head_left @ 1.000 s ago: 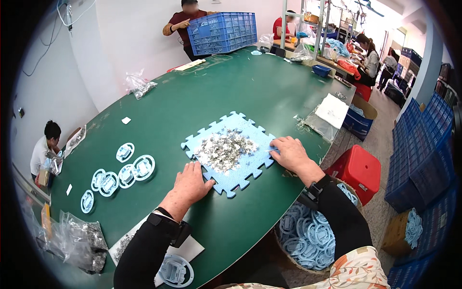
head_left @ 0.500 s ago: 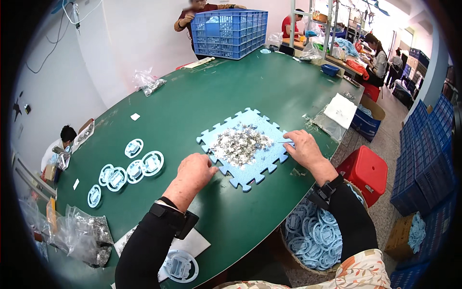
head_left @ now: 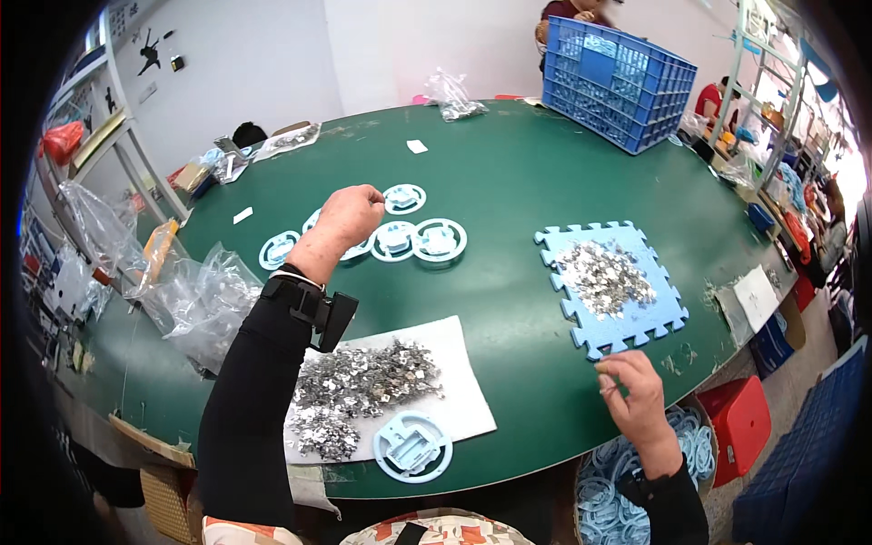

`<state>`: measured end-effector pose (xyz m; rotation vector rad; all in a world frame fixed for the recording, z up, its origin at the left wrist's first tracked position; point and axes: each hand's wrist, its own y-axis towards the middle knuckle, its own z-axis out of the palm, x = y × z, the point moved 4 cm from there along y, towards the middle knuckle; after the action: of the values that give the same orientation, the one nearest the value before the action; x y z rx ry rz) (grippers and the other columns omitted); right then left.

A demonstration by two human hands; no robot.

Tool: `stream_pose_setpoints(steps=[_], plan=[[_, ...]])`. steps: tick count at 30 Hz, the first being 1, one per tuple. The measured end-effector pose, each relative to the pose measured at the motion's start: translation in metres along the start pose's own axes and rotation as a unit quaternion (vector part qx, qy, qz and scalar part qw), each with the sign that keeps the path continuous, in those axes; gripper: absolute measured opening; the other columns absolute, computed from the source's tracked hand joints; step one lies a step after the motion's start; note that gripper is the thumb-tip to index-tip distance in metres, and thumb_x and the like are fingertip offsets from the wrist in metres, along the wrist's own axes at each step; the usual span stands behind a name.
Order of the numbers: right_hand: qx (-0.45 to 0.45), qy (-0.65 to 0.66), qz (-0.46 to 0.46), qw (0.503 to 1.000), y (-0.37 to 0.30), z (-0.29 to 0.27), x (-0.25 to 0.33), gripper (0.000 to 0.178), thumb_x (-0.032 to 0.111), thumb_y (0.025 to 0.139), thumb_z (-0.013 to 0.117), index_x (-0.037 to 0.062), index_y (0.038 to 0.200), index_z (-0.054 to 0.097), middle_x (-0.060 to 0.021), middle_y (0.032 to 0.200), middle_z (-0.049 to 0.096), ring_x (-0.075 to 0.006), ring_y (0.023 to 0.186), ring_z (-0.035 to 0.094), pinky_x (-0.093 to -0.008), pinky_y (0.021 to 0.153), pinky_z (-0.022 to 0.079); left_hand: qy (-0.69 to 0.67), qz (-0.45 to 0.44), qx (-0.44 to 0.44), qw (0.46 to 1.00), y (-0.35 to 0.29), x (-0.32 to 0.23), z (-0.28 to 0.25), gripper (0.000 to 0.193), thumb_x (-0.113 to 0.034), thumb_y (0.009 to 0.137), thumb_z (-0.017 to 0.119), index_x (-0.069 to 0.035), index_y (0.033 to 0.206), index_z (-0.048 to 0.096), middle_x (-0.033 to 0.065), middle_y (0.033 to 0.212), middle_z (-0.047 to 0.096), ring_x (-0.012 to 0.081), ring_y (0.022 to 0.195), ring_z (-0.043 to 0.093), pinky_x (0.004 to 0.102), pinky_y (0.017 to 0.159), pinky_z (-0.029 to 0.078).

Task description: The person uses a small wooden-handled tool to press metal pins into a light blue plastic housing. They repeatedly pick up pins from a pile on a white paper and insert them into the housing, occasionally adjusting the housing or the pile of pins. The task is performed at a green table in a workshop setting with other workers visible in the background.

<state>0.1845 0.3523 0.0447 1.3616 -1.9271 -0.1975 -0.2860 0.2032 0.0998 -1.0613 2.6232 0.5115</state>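
My left hand [head_left: 347, 221] is over a group of light-blue plastic rings with moulded centres, its fingertips curled together beside the farthest ring [head_left: 404, 198]. Anything between those fingers is hidden. Another ring [head_left: 440, 241] lies to the right of it, and several more sit partly under the hand. My right hand [head_left: 634, 395] is in a pinch just off the near edge of a blue foam mat [head_left: 668, 318]; what it pinches is too small to make out. Small silvery metal pieces [head_left: 604, 277] are heaped on the mat.
A white sheet [head_left: 468, 381] near me bears more metal pieces [head_left: 363, 386] and one blue ring [head_left: 413, 447]. Clear plastic bags [head_left: 209, 300] lie at left. A blue crate [head_left: 618, 86] stands at the far edge, a person behind it. A red stool [head_left: 736, 422] is at right.
The view has swung left. My left hand has gone from beside the foam mat to the rings. My right hand has drawn back off the mat toward me.
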Motion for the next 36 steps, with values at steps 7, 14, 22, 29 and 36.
stream_pose_setpoints(steps=[7, 14, 22, 29, 36], plan=[[0.037, 0.057, 0.028, 0.997, -0.031, 0.045, 0.022, 0.017, 0.007, 0.078, 0.075, 0.0042, 0.095, 0.072, -0.0133, 0.103, 0.070, -0.0347, 0.097, 0.065, -0.0446, 0.085, 0.053, 0.075, -0.054, 0.066, 0.994, 0.019, 0.072, 0.063, 0.071, -0.060, 0.094, 0.059, -0.023, 0.154, 0.047, 0.0170, 0.162, 0.037, 0.0475, 0.149, 0.029, 0.0639, 0.116, 0.032], [0.053, -0.037, -0.014, 0.998, -0.022, 0.057, 0.040, 0.021, 0.012, 0.074, 0.077, 0.0052, 0.093, 0.072, -0.0118, 0.101, 0.069, -0.0337, 0.096, 0.065, -0.0443, 0.085, 0.052, 0.059, -0.031, 0.140, 0.988, 0.053, 0.031, 0.095, 0.086, -0.076, 0.087, 0.054, -0.029, 0.158, 0.042, 0.0108, 0.170, 0.025, 0.0466, 0.155, 0.016, 0.0753, 0.118, 0.015], [0.074, -0.051, 0.005, 0.996, -0.026, 0.061, 0.038, 0.023, 0.011, 0.073, 0.075, 0.0039, 0.094, 0.070, -0.0134, 0.101, 0.067, -0.0361, 0.098, 0.062, -0.0471, 0.088, 0.050, 0.028, 0.025, 0.176, 0.984, 0.010, -0.018, 0.085, 0.085, -0.077, 0.087, 0.057, -0.022, 0.152, 0.051, 0.0120, 0.161, 0.038, 0.0399, 0.145, 0.039, 0.0653, 0.115, 0.032], [0.074, -0.041, 0.007, 0.996, -0.026, 0.060, 0.039, 0.025, 0.009, 0.073, 0.075, 0.0029, 0.096, 0.069, -0.0143, 0.103, 0.067, -0.0370, 0.100, 0.061, -0.0477, 0.088, 0.049, 0.077, -0.236, 0.005, 0.969, 0.021, 0.118, 0.029, 0.083, -0.076, 0.090, 0.049, -0.020, 0.151, 0.053, 0.0198, 0.162, 0.031, 0.0573, 0.148, 0.018, 0.0858, 0.108, 0.012], [0.070, -0.047, -0.004, 0.996, -0.025, 0.057, 0.047, 0.023, 0.011, 0.076, 0.075, 0.0038, 0.097, 0.070, -0.0129, 0.103, 0.068, -0.0359, 0.100, 0.062, -0.0465, 0.088, 0.049, 0.073, -0.219, 0.165, 0.959, -0.009, 0.099, 0.060, 0.083, -0.074, 0.093, 0.046, -0.023, 0.159, 0.040, 0.0234, 0.163, 0.031, 0.0610, 0.149, 0.011, 0.0867, 0.106, 0.019]])
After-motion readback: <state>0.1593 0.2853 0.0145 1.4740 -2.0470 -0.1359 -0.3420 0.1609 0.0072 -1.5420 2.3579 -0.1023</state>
